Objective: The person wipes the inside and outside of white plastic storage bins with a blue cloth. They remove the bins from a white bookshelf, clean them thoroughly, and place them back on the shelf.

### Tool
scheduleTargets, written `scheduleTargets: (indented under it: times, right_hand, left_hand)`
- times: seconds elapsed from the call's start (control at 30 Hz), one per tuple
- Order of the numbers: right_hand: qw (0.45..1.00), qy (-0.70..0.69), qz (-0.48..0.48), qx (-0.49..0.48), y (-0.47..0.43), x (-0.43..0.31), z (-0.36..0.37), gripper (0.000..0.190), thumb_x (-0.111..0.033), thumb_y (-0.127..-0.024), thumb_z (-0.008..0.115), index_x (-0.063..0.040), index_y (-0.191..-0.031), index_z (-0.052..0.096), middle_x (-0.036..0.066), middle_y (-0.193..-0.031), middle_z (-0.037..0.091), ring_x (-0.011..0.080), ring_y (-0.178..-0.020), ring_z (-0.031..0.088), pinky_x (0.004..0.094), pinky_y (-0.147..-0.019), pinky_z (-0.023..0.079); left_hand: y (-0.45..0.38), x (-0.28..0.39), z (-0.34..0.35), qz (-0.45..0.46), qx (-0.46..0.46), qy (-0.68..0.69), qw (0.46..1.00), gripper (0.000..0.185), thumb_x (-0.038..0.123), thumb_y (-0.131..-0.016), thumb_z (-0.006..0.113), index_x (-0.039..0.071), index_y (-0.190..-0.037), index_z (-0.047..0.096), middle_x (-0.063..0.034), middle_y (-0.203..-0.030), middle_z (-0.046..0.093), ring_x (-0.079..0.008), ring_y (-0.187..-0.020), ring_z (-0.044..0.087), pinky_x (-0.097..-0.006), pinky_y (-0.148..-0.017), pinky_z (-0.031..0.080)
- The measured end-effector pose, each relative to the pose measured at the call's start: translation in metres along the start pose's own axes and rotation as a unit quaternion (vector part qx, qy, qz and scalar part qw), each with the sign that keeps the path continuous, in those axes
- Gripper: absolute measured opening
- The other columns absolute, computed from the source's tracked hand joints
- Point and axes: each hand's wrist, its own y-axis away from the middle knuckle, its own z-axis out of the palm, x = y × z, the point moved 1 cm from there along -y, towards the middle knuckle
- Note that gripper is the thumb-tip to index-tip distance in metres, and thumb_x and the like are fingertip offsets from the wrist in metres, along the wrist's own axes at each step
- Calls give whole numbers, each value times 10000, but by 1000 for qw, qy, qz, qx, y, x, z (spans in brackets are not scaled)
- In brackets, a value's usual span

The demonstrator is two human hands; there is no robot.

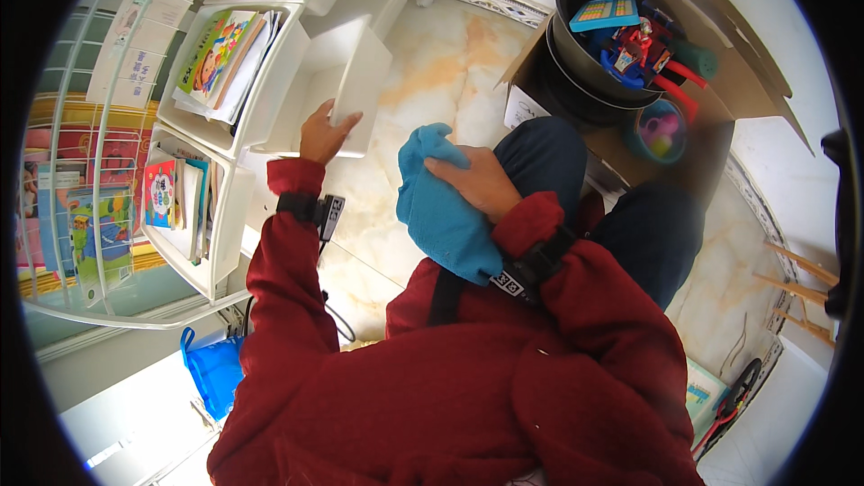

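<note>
My left hand [329, 133] grips the near edge of a white plastic bin [368, 81] on the low left side, fingers on its inner side and thumb over the wall. The bin's inside shows bare white plastic. My right hand [480, 179] holds a blue cloth [439, 216], bunched at its top and hanging down over my lap. The cloth is apart from the bin.
White bins of a rack hold books [223, 61] and more books [179, 196] at left. A cardboard box [722, 94] at upper right holds a dark pot [567, 7] with toys, and a blue cup [655, 131]. A blue bag [216, 371] is at lower left.
</note>
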Motion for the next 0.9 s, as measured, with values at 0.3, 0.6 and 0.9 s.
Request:
scheduleTargets:
  times: [0.3, 0.6, 0.9]
  right_hand:
    - [998, -56, -34, 14, 30, -43, -38, 312, -244, -839, 665, 30, -985, 642, 67, -815, 651, 120, -739, 599, 259, -670, 482]
    - [995, -49, -4, 91, 58, -72, -105, 348, -262, -831, 677, 11, -1043, 633, 96, -884, 654, 151, -772, 622, 268, -686, 502]
    - [993, -24, 22, 109, 51, -75, -119, 376, -266, -832, 680, 22, -1067, 623, 106, -901, 657, 164, -784, 626, 275, -703, 507]
  left_hand:
    - [1, -38, 7, -8, -2, -271, 963, 360, 155, -725, 612, -23, -1038, 621, -260, -951, 632, -394, -905, 611, -423, -826, 478]
    - [15, -93, -33, -62, 19, -333, 941, 425, 219, -762, 598, -5, -1123, 602, -247, -1036, 620, -377, -1002, 588, -411, -894, 454]
    - [-15, -156, -54, -87, 48, -337, 936, 399, 244, -743, 638, 40, -1087, 636, -212, -937, 659, -358, -904, 627, -408, -818, 479]
